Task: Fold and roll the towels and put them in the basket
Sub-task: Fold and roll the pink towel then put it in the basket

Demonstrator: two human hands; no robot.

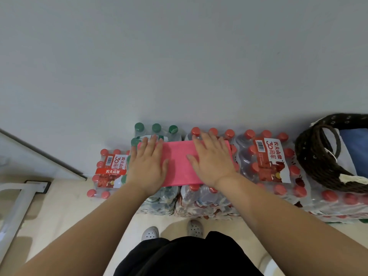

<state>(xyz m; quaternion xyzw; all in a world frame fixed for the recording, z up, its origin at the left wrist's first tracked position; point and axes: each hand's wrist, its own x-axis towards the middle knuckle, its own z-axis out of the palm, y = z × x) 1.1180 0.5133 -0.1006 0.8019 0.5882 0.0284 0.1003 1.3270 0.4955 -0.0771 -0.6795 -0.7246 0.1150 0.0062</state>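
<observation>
left hand [148,163]: fingers straight and a bit apart, flat on the pink towel [179,162] | right hand [212,161]: fingers straight and spread, flat on it too | towel: folded, on packs of water bottles [266,156] | basket [326,154]: far right, blue towel [356,150] inside

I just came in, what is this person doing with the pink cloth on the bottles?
A person stands over shrink-wrapped packs of bottled water and uses them as a work surface. Both the left hand and the right hand lie flat on a pink towel, which is folded into a long strip and not yet rolled. To the right, a wicker basket holds something blue, probably another towel.
</observation>
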